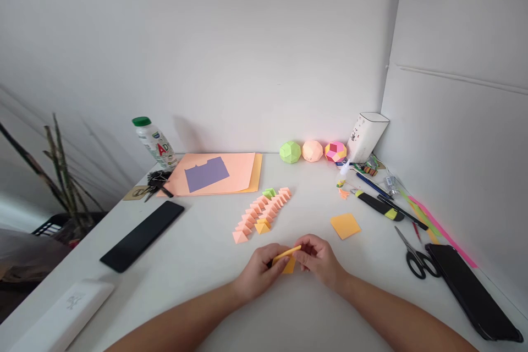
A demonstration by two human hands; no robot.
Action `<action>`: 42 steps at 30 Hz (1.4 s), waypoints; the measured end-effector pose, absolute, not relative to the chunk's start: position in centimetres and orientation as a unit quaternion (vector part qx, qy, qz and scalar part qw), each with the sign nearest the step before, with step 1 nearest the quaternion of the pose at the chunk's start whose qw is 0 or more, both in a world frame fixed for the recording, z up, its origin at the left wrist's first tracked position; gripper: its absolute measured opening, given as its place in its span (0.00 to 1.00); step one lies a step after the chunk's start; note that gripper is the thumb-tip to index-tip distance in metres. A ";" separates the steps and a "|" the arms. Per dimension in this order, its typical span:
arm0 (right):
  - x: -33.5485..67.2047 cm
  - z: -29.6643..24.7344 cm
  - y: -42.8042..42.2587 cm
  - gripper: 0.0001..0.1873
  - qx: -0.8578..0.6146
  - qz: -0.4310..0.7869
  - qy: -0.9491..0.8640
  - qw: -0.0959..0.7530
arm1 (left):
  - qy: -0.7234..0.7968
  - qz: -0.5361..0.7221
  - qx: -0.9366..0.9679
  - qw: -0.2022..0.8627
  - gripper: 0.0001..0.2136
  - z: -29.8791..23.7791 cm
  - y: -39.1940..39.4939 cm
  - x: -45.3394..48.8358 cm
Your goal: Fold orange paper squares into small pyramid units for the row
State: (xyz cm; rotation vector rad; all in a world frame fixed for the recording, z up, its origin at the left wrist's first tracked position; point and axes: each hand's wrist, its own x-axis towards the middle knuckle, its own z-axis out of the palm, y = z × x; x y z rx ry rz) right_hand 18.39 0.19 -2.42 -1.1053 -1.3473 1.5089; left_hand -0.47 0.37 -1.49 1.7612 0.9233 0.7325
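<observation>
Between my two hands is a piece of orange paper [290, 265], folded along its upper edge. My left hand [260, 269] grips its left side, thumb in front. The fingers of my right hand [317, 259] pinch its upper right corner. Just beyond my hands, folded paper units [248, 217] in pale peach stand in two slanting rows, with an orange unit [262, 225] at the near end of one and a green unit [269, 193] at the far end. A flat orange paper square [345, 226] lies to the right.
Three paper balls [312, 150] sit by the back wall. Peach sheets [243, 170], a bottle [154, 142] and a black phone [142, 236] are on the left. Scissors [416, 261], a cutter [378, 205] and a black case [474, 291] lie right. A white box [68, 316] is front left.
</observation>
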 end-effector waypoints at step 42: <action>18.6 -1.9 0.4 0.15 -0.445 0.622 -0.504 0.402 | 0.384 0.294 0.723 0.493 0.16 -2.2 0.4 -0.6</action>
